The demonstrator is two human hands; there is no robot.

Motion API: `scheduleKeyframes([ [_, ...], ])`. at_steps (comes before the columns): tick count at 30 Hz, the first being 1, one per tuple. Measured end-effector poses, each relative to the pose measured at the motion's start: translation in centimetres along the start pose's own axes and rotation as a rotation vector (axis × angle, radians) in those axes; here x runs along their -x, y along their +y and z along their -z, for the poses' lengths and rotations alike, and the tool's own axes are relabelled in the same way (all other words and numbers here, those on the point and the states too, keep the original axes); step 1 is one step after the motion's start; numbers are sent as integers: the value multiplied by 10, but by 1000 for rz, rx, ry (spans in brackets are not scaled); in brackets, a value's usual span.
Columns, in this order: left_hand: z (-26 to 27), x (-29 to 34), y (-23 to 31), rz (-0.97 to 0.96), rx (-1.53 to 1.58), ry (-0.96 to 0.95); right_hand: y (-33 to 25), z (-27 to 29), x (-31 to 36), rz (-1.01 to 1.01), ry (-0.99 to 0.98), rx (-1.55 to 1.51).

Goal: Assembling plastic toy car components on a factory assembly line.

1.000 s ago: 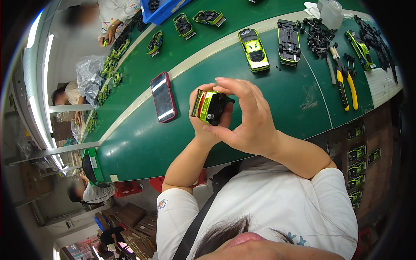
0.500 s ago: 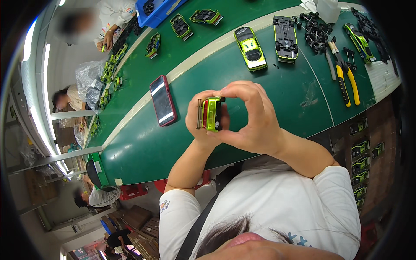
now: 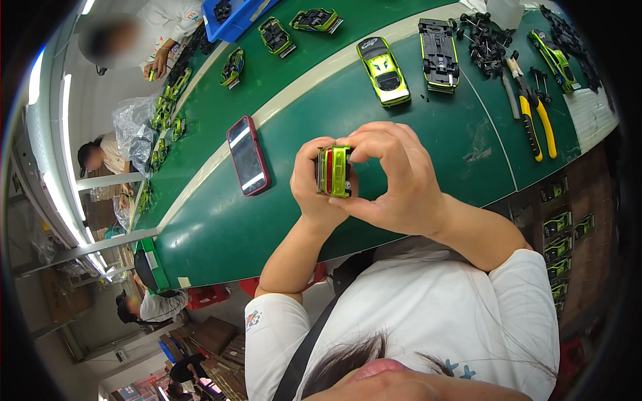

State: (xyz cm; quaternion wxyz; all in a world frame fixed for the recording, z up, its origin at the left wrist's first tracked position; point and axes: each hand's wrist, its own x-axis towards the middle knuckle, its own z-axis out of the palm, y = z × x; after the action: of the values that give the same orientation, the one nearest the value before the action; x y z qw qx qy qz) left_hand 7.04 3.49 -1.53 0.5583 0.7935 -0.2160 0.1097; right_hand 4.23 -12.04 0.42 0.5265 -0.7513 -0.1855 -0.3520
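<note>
Between both my hands is a lime-green toy car (image 3: 340,172), held above the green table with its rear end and red tail strip facing up toward me. My left hand (image 3: 309,184) wraps its far-left side, fingers closed on it. From the other side my right hand (image 3: 394,177) pinches the car's edges with thumb and index finger, leaving a rounded gap in the palm. Beyond them lie another green toy car (image 3: 384,72), wheels down, and an upturned car (image 3: 439,55) showing its black underside.
A red-cased phone (image 3: 248,156) lies left of my hands. At the right are yellow-and-black pliers (image 3: 537,120), a heap of black wheel axles (image 3: 483,43) and a green car (image 3: 554,61). Several cars and a blue bin (image 3: 234,20) stand at the far side, where co-workers sit.
The car in my hands has turned slightly, showing more of its red tail strip, and shifted a little to the right. Both hands keep hold of it.
</note>
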Motion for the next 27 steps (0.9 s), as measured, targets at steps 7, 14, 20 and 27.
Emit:
scheduleKeyframes([
  [7, -5, -4, 0, -152, -27, 9, 4, 1, -1, 14, 24, 37],
  [14, -3, -8, 8, -147, 136, -64, 4, 5, -4, -30, -47, -170],
  [20, -2, -4, 2, 3, 32, 5, 2, -5, 0, -21, 20, -36],
  [27, -7, -6, 15, 83, 372, -39, 5, -2, -1, -45, -17, -153],
])
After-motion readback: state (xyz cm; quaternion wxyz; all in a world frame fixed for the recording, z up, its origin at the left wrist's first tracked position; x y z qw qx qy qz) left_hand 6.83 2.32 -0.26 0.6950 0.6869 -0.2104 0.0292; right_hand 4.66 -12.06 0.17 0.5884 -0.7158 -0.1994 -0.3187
